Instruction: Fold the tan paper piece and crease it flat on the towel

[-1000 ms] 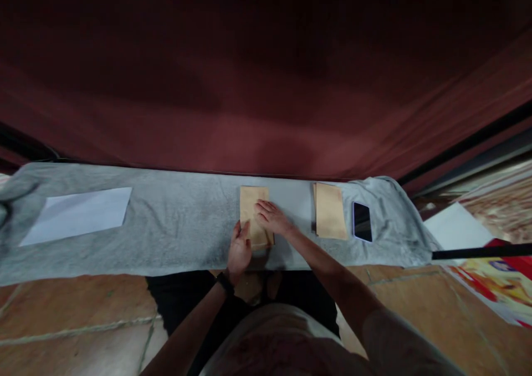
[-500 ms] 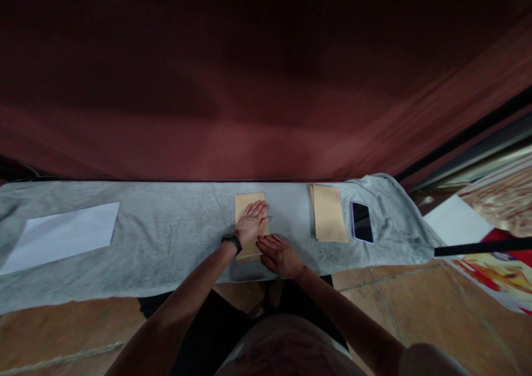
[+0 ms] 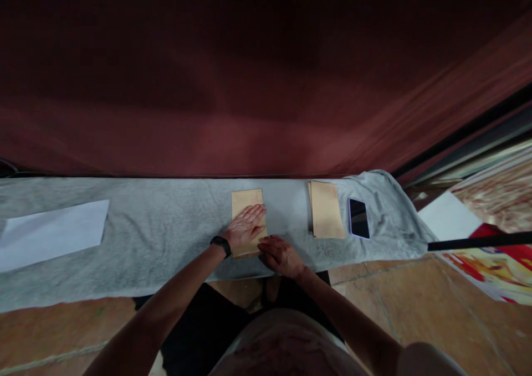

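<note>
A tan paper envelope (image 3: pixel 245 201) lies on the grey cloth (image 3: pixel 166 232) in front of me. My left hand (image 3: pixel 245 227) lies flat on it, fingers stretched out and pressing down; a dark band is on that wrist. My right hand (image 3: pixel 280 254) rests at the envelope's near right corner with its fingers curled on the cloth and the paper's edge. What the right fingers pinch, if anything, is hidden.
A stack of tan envelopes (image 3: pixel 326 216) lies to the right, with a black phone (image 3: pixel 358 218) beside it. A white sheet (image 3: pixel 52 233) lies far left on the cloth. A dark red curtain hangs behind. Tiled floor and colourful printed paper (image 3: pixel 494 268) are at the right.
My left hand moved from the envelope's near edge onto its top and lies flat. My right hand drew back from the top to the near right corner.
</note>
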A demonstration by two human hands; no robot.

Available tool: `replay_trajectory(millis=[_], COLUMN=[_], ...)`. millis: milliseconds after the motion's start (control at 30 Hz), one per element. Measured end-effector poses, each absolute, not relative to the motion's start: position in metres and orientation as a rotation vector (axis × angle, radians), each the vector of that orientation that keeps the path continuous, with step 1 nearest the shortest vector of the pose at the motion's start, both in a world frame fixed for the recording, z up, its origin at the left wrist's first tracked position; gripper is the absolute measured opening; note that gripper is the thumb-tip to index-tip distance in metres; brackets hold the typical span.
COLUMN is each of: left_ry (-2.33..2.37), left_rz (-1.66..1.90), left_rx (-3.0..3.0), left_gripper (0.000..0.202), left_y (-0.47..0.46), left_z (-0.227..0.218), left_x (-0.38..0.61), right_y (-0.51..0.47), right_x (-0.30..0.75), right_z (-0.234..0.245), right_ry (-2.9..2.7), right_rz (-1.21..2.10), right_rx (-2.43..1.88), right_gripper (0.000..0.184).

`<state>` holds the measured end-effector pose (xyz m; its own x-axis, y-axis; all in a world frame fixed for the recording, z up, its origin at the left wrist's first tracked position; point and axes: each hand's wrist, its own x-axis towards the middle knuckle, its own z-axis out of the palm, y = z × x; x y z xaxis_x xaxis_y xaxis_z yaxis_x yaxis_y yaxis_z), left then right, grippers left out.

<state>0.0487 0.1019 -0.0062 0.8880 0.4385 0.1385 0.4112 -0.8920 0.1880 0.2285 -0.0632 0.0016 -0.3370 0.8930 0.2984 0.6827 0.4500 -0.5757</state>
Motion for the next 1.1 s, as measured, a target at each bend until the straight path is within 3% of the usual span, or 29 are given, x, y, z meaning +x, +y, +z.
replay_trajectory(millis=[433, 1100], left_ry=[0.510, 0.386], left_rz=[0.238, 0.107], left_rx=[2.865, 2.676], left_gripper=[0.056, 0.066], left_y=[0.047, 0.018], left_z=[0.011, 0.017], left_x=[0.015, -0.005], right_y=[-0.066, 0.054], right_x=[0.231, 0.222], right_z=[-0.003, -0.019], right_ry=[-2.045, -2.277], right_rz=[0.433, 0.219], right_rx=[-1.411, -1.758], right_gripper=[0.029, 0.060])
